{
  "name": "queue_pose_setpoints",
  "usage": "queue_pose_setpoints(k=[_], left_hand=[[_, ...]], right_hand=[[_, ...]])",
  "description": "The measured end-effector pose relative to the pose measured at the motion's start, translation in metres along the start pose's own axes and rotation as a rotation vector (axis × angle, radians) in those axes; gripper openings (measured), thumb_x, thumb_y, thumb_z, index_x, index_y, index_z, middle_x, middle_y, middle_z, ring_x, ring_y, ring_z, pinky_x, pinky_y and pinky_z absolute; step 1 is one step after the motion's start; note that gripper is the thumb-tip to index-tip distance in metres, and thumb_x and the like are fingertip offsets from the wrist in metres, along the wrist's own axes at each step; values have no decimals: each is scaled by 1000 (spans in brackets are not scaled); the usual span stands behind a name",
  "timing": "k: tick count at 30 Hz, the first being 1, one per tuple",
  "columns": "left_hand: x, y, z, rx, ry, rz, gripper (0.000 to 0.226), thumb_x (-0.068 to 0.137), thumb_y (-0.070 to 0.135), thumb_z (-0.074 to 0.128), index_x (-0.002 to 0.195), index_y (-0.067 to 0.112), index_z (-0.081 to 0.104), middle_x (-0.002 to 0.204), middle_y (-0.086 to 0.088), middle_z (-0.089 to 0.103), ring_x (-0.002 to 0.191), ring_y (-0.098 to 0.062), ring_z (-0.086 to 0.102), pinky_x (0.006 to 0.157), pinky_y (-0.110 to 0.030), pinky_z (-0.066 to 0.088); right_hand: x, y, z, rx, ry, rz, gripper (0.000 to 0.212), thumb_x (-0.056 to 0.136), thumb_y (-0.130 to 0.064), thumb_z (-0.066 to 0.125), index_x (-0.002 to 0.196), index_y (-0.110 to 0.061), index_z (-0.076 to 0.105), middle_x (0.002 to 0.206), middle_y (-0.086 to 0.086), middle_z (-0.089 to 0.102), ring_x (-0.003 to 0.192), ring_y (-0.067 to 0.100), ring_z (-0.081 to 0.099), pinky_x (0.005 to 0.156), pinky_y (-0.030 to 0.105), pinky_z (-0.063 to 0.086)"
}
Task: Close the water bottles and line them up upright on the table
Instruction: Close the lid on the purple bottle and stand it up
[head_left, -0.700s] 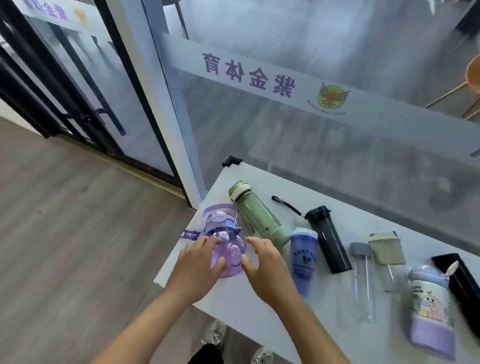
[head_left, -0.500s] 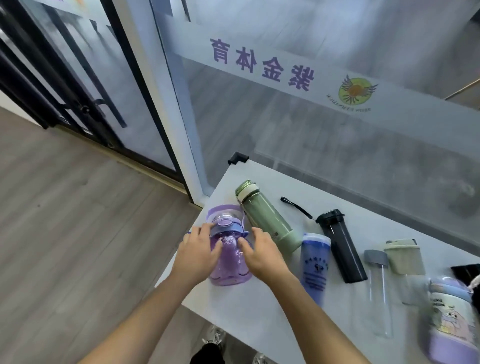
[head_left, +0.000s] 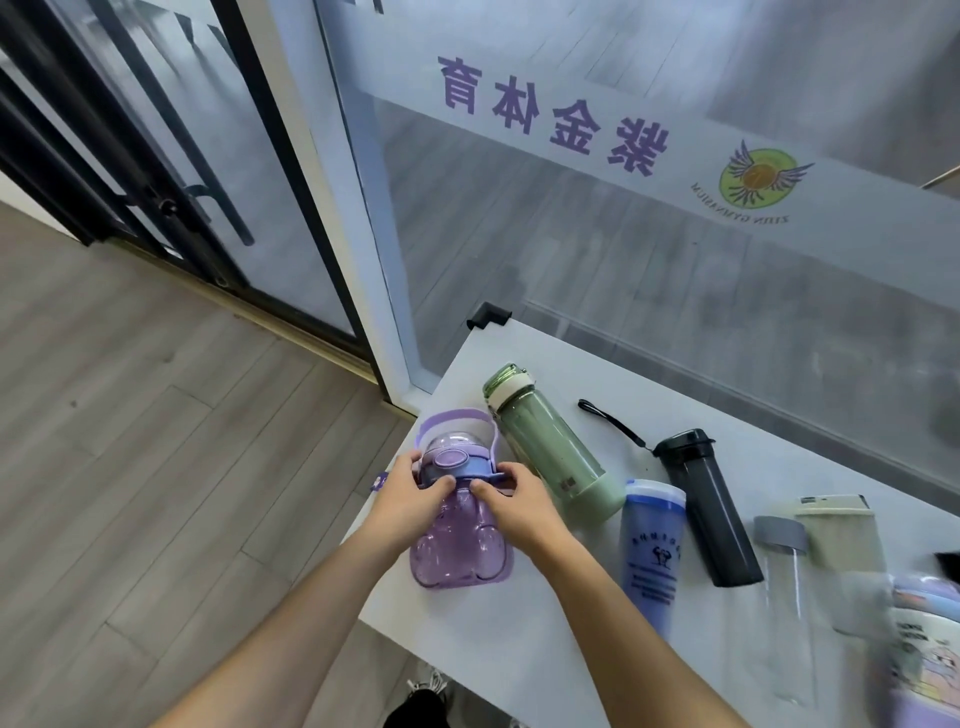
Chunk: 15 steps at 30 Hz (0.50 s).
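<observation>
While both hands' fingers (head_left: 441, 484) clasp purple bottle (head_left: 460, 540) neck, right-edge bottles (head_left: 919, 654) blurred, cropped.

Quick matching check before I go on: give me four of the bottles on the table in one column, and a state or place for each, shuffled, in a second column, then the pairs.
Things:
1. purple bottle
2. green bottle
3. black bottle
4. blue bottle

States or places:
A. lying with a black wrist strap trailing from its lid
B. held at the lid by the left hand and the right hand
C. lying between the green and black ones, printed label up
D. lying next to the purple one, cream band under its cap

Pairs: 1-B, 2-D, 3-A, 4-C
</observation>
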<state>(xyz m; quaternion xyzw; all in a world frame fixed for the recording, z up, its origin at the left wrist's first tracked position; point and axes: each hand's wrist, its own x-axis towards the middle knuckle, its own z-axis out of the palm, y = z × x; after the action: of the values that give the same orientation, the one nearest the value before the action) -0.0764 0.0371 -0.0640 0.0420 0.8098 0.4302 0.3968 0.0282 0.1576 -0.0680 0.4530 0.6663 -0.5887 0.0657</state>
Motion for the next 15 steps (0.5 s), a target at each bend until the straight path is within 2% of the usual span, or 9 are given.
queue_pose_setpoints(k=[4,7,9,12,15], left_hand=[[-6,7,-8,-42,54,158,71,80,18,76,141,23,41,124,-1,59,104,-9,61,92,-35,54],[-9,12,-13,-55,85,302,87,65,25,81,142,28,40,131,-2,55,110,-10,61,92,-29,54],[-11,13,-16,1,92,379,89,67,18,83,143,31,38,136,1,50,117,-12,55,94,-25,51],[-14,13,-20,86,92,470,93,67,17,83,144,37,36,139,10,45,123,-11,49,97,-25,46],[-18,8,-22,116,80,504,92,65,33,82,143,40,35,139,14,47,125,-9,48,101,-35,47]], right_hand=[[-7,-10,-2,121,58,-107,42,91,-25,71,130,-18,56,122,-2,63,107,11,62,78,15,47],[-10,-19,-3,226,144,-193,26,94,-27,68,118,-19,62,111,-4,68,101,9,64,80,16,49],[-10,-22,-5,311,188,-221,16,96,-34,64,106,-21,66,100,-3,71,92,11,66,79,22,52],[-7,-24,-5,392,203,-264,20,99,-39,58,98,-22,69,89,-4,73,83,11,66,81,33,54],[-5,-20,-6,367,235,-277,28,97,-47,59,88,-23,71,78,-3,71,74,10,61,76,34,52]])
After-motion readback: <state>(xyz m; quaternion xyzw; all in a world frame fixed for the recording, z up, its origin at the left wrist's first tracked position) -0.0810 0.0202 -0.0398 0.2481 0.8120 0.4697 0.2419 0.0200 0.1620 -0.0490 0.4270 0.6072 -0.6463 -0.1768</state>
